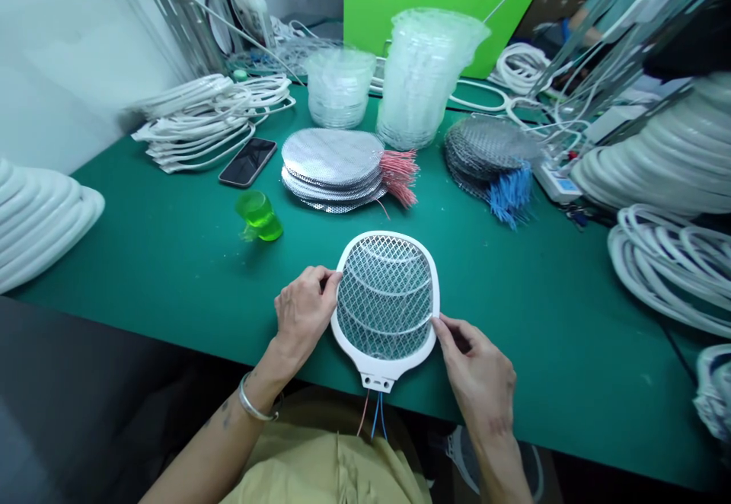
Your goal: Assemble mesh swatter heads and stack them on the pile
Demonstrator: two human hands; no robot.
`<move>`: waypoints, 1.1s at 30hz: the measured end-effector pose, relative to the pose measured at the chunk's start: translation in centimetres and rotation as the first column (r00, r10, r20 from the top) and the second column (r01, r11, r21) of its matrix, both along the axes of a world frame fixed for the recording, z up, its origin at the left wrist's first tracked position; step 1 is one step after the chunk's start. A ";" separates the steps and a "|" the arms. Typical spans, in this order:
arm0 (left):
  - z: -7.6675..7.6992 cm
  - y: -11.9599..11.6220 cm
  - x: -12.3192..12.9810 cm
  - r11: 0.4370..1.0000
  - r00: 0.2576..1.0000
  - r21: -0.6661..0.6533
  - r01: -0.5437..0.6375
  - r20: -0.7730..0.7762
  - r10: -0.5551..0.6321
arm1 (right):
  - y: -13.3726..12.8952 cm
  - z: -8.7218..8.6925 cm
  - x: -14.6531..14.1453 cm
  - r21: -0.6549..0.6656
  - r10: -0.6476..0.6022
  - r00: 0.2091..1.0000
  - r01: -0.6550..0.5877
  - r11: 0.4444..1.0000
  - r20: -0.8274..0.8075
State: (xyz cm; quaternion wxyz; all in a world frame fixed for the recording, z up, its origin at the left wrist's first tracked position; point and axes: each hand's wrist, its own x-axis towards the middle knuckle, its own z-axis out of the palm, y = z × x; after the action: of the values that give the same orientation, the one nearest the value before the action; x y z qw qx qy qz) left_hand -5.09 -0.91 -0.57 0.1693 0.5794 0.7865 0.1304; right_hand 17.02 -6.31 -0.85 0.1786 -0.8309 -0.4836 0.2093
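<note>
A white mosquito racket head (384,298) with wire mesh inside its frame lies at the front of the green table. My left hand (305,306) pinches its left rim between thumb and fingers. At the lower right rim, my right hand (474,359) grips the frame with thumb and fingertips. One red and two blue wires (375,416) hang from the neck over the table edge. Beyond the racket head sits a stack of silvery mesh sheets (334,157) with red wires. Darker mesh sheets (485,146) with blue wires are piled to its right.
A green tape roll (260,216) and a phone (247,161) lie to the left. Clear plastic stacks (422,78) stand at the back. White frames are piled at far left (39,222), back left (199,116) and right (674,268). A power strip (557,184) lies at right.
</note>
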 end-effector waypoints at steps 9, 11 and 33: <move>-0.1 -0.2 -0.2 1.000 1.000 0.016 -0.004 0.026 0.003 | -0.2 -0.1 0.3 -0.048 -0.048 0.998 0.046 0.998 -0.047; -0.1 -0.2 -0.2 1.000 1.000 0.015 -0.005 0.017 0.005 | -0.2 0.0 0.2 -0.046 -0.044 0.999 0.043 0.998 -0.010; -0.2 -0.2 -0.2 1.000 1.000 -0.011 -0.002 -0.014 0.002 | 0.5 -0.2 0.7 -0.125 -0.058 0.997 0.051 0.991 -0.049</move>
State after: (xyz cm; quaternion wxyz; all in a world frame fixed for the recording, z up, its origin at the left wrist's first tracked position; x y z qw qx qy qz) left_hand -5.30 -1.08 -0.81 0.1672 0.5784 0.7890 0.1222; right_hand 17.73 -5.84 -1.08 0.1453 -0.8475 -0.4420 0.2554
